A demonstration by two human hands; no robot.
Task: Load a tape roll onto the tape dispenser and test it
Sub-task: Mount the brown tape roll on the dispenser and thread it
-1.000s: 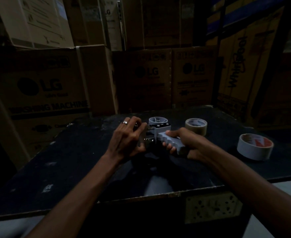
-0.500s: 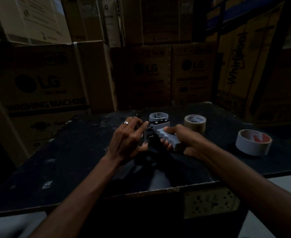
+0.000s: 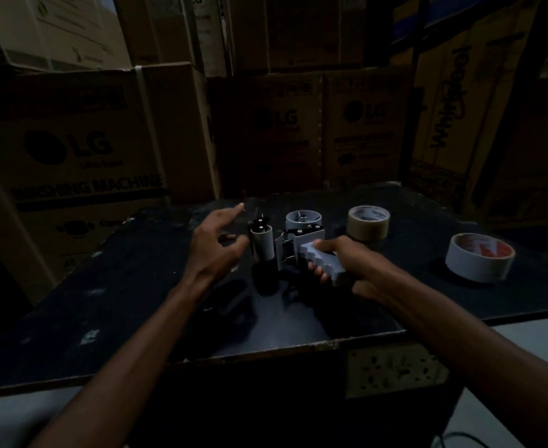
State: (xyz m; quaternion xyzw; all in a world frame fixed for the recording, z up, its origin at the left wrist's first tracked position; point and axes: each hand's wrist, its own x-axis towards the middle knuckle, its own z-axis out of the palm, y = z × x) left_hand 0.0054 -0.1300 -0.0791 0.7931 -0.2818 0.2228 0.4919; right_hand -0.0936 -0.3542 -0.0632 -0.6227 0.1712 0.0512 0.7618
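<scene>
A grey hand-held tape dispenser (image 3: 293, 242) lies on the dark table (image 3: 120, 305). My right hand (image 3: 347, 263) grips its ribbed handle. Its empty round hub and small roller stand up at the far side. My left hand (image 3: 216, 242) hovers just left of the roller, fingers loosely spread, forefinger pointing away, holding nothing. A beige tape roll (image 3: 368, 223) lies flat behind my right hand. A larger white tape roll (image 3: 479, 257) with a red-printed core lies at the right.
Stacked cardboard appliance boxes (image 3: 82, 150) wall in the table's far and left sides. More boxes and a dark post (image 3: 415, 92) stand at the right. The table's near edge (image 3: 298, 349) is chipped.
My left hand has let go of the dispenser's front and drawn back to the left, uncovering the roller. My right hand keeps hold of the handle.
</scene>
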